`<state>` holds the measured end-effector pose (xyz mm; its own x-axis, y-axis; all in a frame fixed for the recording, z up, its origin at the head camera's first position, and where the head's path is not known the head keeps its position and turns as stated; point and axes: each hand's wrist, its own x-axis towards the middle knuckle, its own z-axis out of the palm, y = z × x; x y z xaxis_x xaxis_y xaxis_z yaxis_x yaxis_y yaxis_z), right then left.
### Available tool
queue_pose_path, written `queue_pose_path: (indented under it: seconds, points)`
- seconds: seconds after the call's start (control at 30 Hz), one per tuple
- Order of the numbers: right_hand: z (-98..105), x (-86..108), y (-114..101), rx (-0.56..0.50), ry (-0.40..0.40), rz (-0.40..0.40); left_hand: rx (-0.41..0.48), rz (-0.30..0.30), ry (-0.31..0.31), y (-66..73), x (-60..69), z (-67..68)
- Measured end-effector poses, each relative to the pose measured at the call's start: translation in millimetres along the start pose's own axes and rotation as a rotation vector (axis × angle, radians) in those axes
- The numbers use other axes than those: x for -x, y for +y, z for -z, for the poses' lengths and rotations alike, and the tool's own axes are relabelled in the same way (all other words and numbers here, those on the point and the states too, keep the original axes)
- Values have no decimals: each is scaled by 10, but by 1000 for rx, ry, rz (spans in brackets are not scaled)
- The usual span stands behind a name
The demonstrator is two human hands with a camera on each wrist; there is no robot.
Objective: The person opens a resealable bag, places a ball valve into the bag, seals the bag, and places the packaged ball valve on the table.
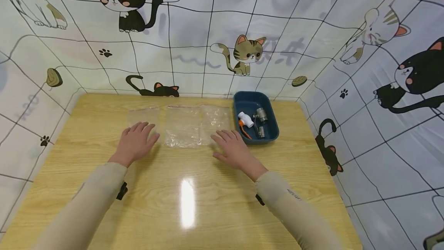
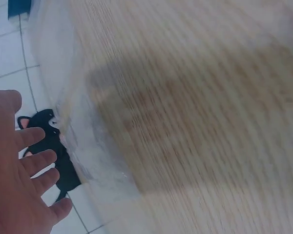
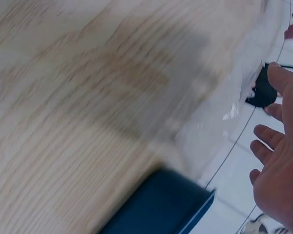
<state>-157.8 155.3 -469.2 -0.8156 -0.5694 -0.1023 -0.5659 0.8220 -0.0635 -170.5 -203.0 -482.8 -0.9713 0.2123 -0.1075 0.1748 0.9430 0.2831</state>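
Three clear plastic zip bags lie flat side by side at the back of the wooden table: a left bag (image 1: 143, 114), a middle bag (image 1: 182, 124) and a right bag (image 1: 216, 117). My left hand (image 1: 136, 142) hovers over the near part of the left bag, fingers spread and relaxed, holding nothing. Over the near edge of the right bag is my right hand (image 1: 237, 152), also spread and without anything in it. Both wrist views show the left hand (image 2: 24, 165) and right hand (image 3: 283, 146) raised above the wood.
A dark blue plastic basin (image 1: 275, 132) stands right of the bags. In it are a white plastic fitting (image 1: 246, 119), an orange-handled piece (image 1: 244, 129) and metal fittings (image 1: 261, 115). Cat-print curtains (image 1: 194, 57) border the table's back and sides.
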Motion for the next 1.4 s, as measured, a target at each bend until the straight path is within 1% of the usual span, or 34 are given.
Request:
queue_pose_path:
  seconds: [0.17, 0.3, 0.4, 0.53, 0.6, 0.7, 0.83, 1.0, 1.07, 1.17, 1.23, 1.3, 1.4]
  points:
    - [-86, -124, -162, 42, -2, 61, 35, 36, -45, -86, -141, -13]
    - [-130, -214, -263, 67, -23, 80, 40, 45, -69, -144, -232, -18]
    - [-136, -271, -332, 58, -41, 89, 52, 62, -79, -177, -297, -39]
    - [-145, -353, -407, 56, -50, 111, 74, 108, -83, -246, -364, -83]
    - [-149, -389, -434, 64, -52, 118, 73, 119, -88, -277, -390, -99]
    - [-149, -435, -463, 69, -51, 123, 61, 122, -93, -299, -418, -107]
    - [-139, -491, -485, 81, -42, 133, 28, 112, -74, -299, -445, -90]
    - [-102, -533, -503, 90, -53, 137, -21, 70, -46, -301, -482, -70]
    - [-88, -541, -506, 89, -58, 138, -25, 58, -27, -305, -485, -78]
    - [-75, -549, -505, 92, -53, 141, -2, 54, -3, -320, -472, -103]
    - [-79, -552, -499, 90, -50, 143, 33, 63, -4, -330, -458, -112]
    - [-89, -553, -492, 90, -52, 142, 58, 75, -22, -345, -448, -119]
    - [-112, -555, -477, 83, -67, 132, 57, 92, -57, -366, -451, -119]
